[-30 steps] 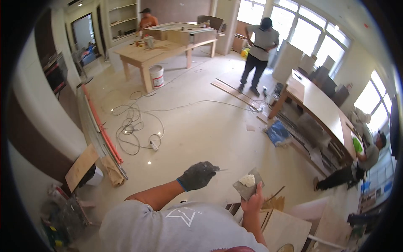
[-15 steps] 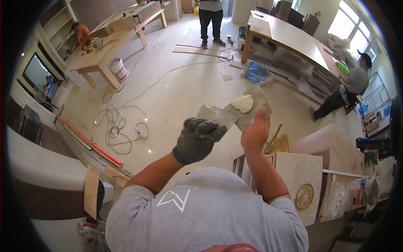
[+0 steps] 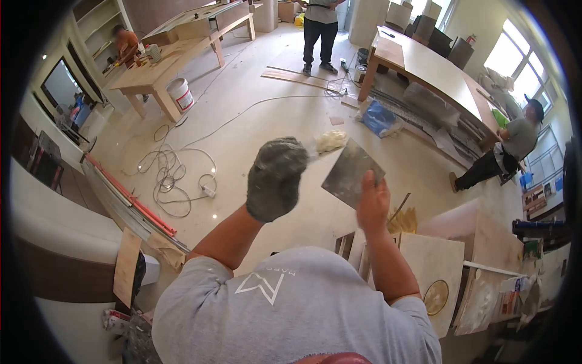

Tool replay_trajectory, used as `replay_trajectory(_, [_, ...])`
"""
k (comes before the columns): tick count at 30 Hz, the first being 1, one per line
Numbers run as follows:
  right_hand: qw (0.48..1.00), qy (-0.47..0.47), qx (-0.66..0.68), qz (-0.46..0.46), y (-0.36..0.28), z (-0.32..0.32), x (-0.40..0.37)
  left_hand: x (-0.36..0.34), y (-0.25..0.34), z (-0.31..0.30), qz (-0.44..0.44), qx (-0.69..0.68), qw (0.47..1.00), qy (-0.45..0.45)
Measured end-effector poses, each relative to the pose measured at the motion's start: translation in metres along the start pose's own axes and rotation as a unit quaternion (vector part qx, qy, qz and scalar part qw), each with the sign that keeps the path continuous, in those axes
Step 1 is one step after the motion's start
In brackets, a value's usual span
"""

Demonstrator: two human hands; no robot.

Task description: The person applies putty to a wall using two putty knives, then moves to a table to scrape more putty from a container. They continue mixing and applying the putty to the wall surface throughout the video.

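My left hand (image 3: 276, 179), in a dark grey work glove, is closed in a fist, slightly blurred. A thin blade, probably a putty knife, shows faintly at its right side, seen nearly edge-on. A lump of cream-coloured putty (image 3: 331, 141) sits at the far end of that blade, just beyond the upper corner of a flat metal scraper plate (image 3: 353, 175). The plate is in my bare right hand (image 3: 372, 203), fingers and thumb pinched on its right edge. Its upward face carries only a thin smear. Most of the left tool is hidden by the glove.
A cable (image 3: 173, 176) lies coiled on the floor at left, near red pipes (image 3: 127, 194). A white bucket (image 3: 180, 95) stands by a wooden workbench (image 3: 142, 82). At lower right is a box-like cabinet (image 3: 430, 255). Several other people are around the room.
The putty lump has left the right plate and is now on the left blade. My left hand has turned upward, and the right plate has tilted. The view has shifted slightly.
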State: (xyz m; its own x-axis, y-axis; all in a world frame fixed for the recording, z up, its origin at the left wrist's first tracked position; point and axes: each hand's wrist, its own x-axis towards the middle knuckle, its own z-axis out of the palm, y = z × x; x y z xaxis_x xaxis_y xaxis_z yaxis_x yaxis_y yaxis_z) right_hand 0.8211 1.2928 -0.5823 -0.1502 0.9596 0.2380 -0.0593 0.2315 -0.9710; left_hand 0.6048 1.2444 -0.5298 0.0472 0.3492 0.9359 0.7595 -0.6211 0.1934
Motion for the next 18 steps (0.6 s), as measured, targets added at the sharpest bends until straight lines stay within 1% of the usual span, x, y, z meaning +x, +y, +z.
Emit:
replay_trajectory(1, [0.987,0.01,0.139,0.076,0.002,-0.004,0.007,-0.004,0.002,-0.005,-0.12,-0.128,0.984,0.016])
replay_trajectory(2, [0.95,0.016,0.275,0.147,0.002,-0.006,0.015,-0.008,0.005,-0.009,-0.232,-0.252,0.939,0.032])
replay_trajectory(3, [0.924,-0.033,0.316,0.215,-0.011,-0.008,0.013,-0.008,0.004,-0.009,-0.325,-0.317,0.891,0.02])
replay_trajectory(4, [0.911,-0.061,0.333,0.236,-0.008,-0.007,0.011,-0.009,0.002,-0.007,-0.413,-0.376,0.829,0.008])
replay_trajectory(5, [0.896,-0.088,0.35,0.258,0.0,-0.005,0.007,-0.013,-0.001,-0.005,-0.496,-0.431,0.754,-0.005])
replay_trajectory(6, [0.88,-0.114,0.366,0.281,0.006,-0.002,0.004,-0.025,-0.008,-0.001,-0.492,-0.416,0.762,-0.061])
replay_trajectory(8, [0.866,-0.121,0.375,0.309,0.011,0.01,-0.004,-0.048,-0.015,0.012,-0.493,-0.383,0.77,-0.132])
replay_trajectory(10, [0.855,-0.122,0.379,0.332,0.013,0.016,-0.009,-0.074,-0.021,0.028,-0.52,-0.367,0.756,-0.153])
replay_trajectory(11, [0.861,-0.107,0.355,0.348,0.016,0.014,-0.011,-0.082,-0.025,0.032,-0.533,-0.357,0.751,-0.159])
replay_trajectory(12, [0.868,-0.1,0.353,0.336,0.016,0.015,-0.013,-0.072,-0.023,0.025,-0.556,-0.322,0.738,-0.207])
replay_trajectory(14, [0.879,-0.102,0.344,0.312,0.017,0.02,-0.016,-0.079,-0.029,0.026,-0.543,-0.36,0.732,-0.2])
replay_trajectory(15, [0.876,-0.106,0.35,0.313,0.02,0.02,-0.015,-0.069,-0.026,0.02,-0.522,-0.307,0.76,-0.238])
replay_trajectory(17, [0.869,-0.101,0.363,0.321,0.027,0.015,-0.015,-0.086,-0.039,0.024,-0.502,-0.288,0.781,-0.236])
replay_trajectory(18, [0.863,-0.112,0.384,0.308,0.027,0.013,-0.014,-0.084,-0.04,0.021,-0.49,-0.28,0.79,-0.241])
